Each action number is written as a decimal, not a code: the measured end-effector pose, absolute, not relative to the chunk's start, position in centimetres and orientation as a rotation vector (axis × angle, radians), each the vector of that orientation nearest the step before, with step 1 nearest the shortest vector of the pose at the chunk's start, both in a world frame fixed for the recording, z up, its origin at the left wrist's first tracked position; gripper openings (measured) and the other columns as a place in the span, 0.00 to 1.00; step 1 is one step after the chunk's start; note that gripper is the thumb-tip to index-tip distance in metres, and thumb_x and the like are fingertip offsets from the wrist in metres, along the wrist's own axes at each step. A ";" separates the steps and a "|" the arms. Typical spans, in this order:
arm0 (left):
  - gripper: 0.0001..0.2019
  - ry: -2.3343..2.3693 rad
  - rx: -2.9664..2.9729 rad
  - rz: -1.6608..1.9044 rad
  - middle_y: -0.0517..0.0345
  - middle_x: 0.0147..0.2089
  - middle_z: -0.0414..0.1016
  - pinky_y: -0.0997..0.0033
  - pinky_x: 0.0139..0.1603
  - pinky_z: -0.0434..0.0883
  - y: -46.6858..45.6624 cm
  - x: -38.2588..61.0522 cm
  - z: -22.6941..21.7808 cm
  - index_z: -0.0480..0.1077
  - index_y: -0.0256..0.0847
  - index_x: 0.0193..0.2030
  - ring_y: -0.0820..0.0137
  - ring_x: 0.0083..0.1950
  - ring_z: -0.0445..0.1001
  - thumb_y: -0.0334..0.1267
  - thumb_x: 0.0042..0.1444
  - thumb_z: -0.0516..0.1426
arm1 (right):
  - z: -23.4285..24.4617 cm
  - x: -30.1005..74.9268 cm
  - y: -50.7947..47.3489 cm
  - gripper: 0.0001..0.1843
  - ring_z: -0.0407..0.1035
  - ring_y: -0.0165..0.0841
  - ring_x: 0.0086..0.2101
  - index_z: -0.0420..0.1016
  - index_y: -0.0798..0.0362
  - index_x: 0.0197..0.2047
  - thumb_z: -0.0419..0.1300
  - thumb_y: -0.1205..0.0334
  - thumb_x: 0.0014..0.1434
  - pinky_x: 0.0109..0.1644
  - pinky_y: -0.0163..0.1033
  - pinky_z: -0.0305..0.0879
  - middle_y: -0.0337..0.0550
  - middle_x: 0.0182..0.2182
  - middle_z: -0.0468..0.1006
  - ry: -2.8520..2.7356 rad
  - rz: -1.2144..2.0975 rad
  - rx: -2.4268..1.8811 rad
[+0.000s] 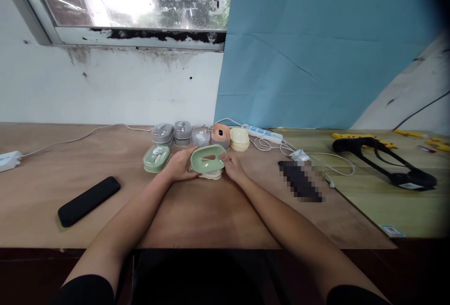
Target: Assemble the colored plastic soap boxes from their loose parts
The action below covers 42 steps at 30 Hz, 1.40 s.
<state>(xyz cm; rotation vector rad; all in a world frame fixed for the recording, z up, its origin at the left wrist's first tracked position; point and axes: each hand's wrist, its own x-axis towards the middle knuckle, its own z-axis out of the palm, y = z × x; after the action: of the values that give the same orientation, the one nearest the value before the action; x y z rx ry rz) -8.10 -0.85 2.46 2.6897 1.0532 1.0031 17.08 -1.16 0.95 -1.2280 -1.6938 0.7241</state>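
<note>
**Both hands on a green oval shell at frame centre**

The green shell [208, 158] is smooth matte plastic, a rounded oval with a cut-out opening in its top. It sits tilted over a cream tray [211, 175] on the bare plywood table [197, 216]. The left hand [181, 165] and right hand [232, 166] reach in with forearms stretched forward, and their fingers are clamped on the shell's opposite ends. Just left lies a closed green box [156, 158]. Behind are glossy grey boxes [162, 133], an orange box [221, 134] and a cream stack [239, 139]. A slim black phone [89, 201] lies lower left.

a pixelated patch [300, 180] hides one item; the green lid [198, 161] covers most of a cream tray [211, 175]
</note>
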 end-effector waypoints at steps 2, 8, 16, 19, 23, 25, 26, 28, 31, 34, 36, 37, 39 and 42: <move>0.46 1.042 2.644 0.970 0.45 0.62 0.66 0.55 0.58 0.65 -1.2 -8.0 2.9 0.49 0.43 0.67 0.53 0.60 0.68 0.55 0.45 0.62 | 0.8 17.0 -0.9 0.34 0.61 0.29 0.16 0.65 0.52 0.19 0.45 0.32 0.58 0.20 0.34 0.55 0.39 0.13 0.68 -1.662 0.874 -1.252; 0.45 1.093 2.595 0.870 0.47 0.62 0.67 0.58 0.53 0.69 -1.4 -7.8 3.2 0.48 0.44 0.67 0.53 0.58 0.71 0.58 0.47 0.61 | 0.6 16.8 -0.2 0.34 0.67 0.33 0.20 0.69 0.53 0.20 0.48 0.31 0.56 0.23 0.35 0.61 0.42 0.16 0.71 -1.593 0.887 -1.293; 0.46 1.261 2.519 0.807 0.49 0.62 0.67 0.59 0.54 0.69 -1.3 -7.9 2.6 0.45 0.47 0.69 0.53 0.59 0.70 0.57 0.47 0.61 | 0.8 17.0 -0.1 0.31 0.66 0.33 0.26 0.67 0.53 0.23 0.45 0.37 0.61 0.28 0.34 0.55 0.39 0.20 0.72 -1.753 0.526 -1.272; 0.46 1.222 2.509 0.842 0.50 0.63 0.66 0.60 0.55 0.69 -1.6 -7.8 2.9 0.47 0.48 0.68 0.54 0.59 0.70 0.56 0.46 0.62 | 0.8 17.0 0.0 0.31 0.67 0.33 0.26 0.69 0.54 0.24 0.44 0.38 0.62 0.29 0.34 0.56 0.40 0.21 0.73 -1.780 0.501 -1.317; 0.46 1.148 2.536 0.894 0.48 0.63 0.66 0.58 0.57 0.67 -1.6 -7.8 3.1 0.49 0.45 0.68 0.54 0.60 0.68 0.55 0.45 0.63 | 0.7 17.1 0.2 0.27 0.69 0.34 0.29 0.74 0.54 0.32 0.48 0.40 0.62 0.31 0.35 0.58 0.42 0.27 0.77 -1.770 0.452 -1.358; 0.46 1.108 2.562 0.920 0.47 0.63 0.65 0.57 0.59 0.66 -1.4 -7.7 3.1 0.51 0.45 0.67 0.54 0.61 0.67 0.55 0.44 0.64 | 0.6 17.1 0.4 0.25 0.70 0.35 0.31 0.75 0.54 0.37 0.49 0.41 0.61 0.33 0.35 0.60 0.43 0.30 0.78 -1.771 0.452 -1.342; 0.46 1.096 2.572 0.932 0.47 0.63 0.65 0.56 0.60 0.65 -1.3 -7.7 3.1 0.52 0.44 0.66 0.53 0.62 0.67 0.55 0.43 0.64 | 0.6 17.1 0.4 0.25 0.70 0.35 0.31 0.75 0.54 0.39 0.50 0.41 0.61 0.34 0.35 0.61 0.44 0.31 0.78 -1.772 0.458 -1.334; 0.45 1.108 2.578 0.953 0.46 0.63 0.65 0.54 0.60 0.64 -1.0 -7.8 3.0 0.53 0.45 0.66 0.52 0.62 0.66 0.56 0.42 0.65 | 0.6 17.2 0.5 0.26 0.70 0.35 0.32 0.76 0.54 0.41 0.50 0.41 0.61 0.35 0.36 0.62 0.44 0.32 0.79 -1.773 0.478 -1.314; 0.45 1.145 2.566 0.974 0.46 0.63 0.65 0.51 0.61 0.63 -0.6 -8.2 2.6 0.54 0.45 0.66 0.51 0.62 0.65 0.56 0.42 0.65 | 0.6 17.2 0.5 0.27 0.71 0.35 0.32 0.76 0.54 0.42 0.49 0.40 0.61 0.37 0.36 0.63 0.44 0.33 0.79 -1.781 0.498 -1.294; 0.44 1.105 2.550 0.969 0.44 0.64 0.63 0.52 0.62 0.62 -0.3 -8.6 2.3 0.53 0.43 0.66 0.52 0.63 0.63 0.54 0.45 0.63 | 0.6 17.3 0.4 0.29 0.70 0.35 0.30 0.76 0.54 0.37 0.48 0.38 0.61 0.34 0.36 0.62 0.44 0.28 0.78 -1.826 0.509 -1.308; 0.42 1.091 2.533 0.951 0.44 0.64 0.63 0.53 0.62 0.62 -0.2 -8.8 2.1 0.54 0.41 0.66 0.52 0.63 0.63 0.54 0.47 0.62 | 0.6 17.3 0.4 0.29 0.69 0.35 0.27 0.74 0.53 0.32 0.47 0.37 0.61 0.31 0.36 0.60 0.42 0.24 0.77 -1.858 0.522 -1.343; 0.41 1.098 2.524 0.936 0.44 0.63 0.63 0.53 0.62 0.62 -0.1 -8.8 2.1 0.54 0.40 0.66 0.52 0.63 0.63 0.54 0.48 0.62 | 0.7 17.3 0.4 0.30 0.69 0.35 0.26 0.73 0.53 0.30 0.46 0.37 0.61 0.30 0.35 0.59 0.42 0.22 0.76 -1.875 0.525 -1.358; 0.41 1.124 2.512 0.904 0.43 0.62 0.64 0.53 0.62 0.61 -0.1 -8.9 2.0 0.55 0.40 0.65 0.52 0.63 0.63 0.55 0.48 0.61 | 0.7 17.4 0.4 0.30 0.69 0.34 0.26 0.71 0.53 0.27 0.45 0.36 0.62 0.29 0.35 0.57 0.41 0.21 0.75 -1.910 0.518 -1.373; 0.41 1.135 2.512 0.889 0.43 0.62 0.64 0.52 0.63 0.61 0.0 -8.9 2.0 0.56 0.39 0.65 0.51 0.62 0.63 0.55 0.48 0.61 | 0.8 17.4 0.4 0.31 0.69 0.34 0.26 0.70 0.53 0.25 0.45 0.36 0.62 0.29 0.35 0.56 0.41 0.21 0.75 -1.953 0.484 -1.379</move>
<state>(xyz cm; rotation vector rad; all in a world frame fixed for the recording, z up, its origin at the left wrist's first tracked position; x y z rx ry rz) -8.86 -0.01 1.95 2.5119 1.1347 0.8890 17.40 0.38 0.85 -1.3793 -1.9533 0.4844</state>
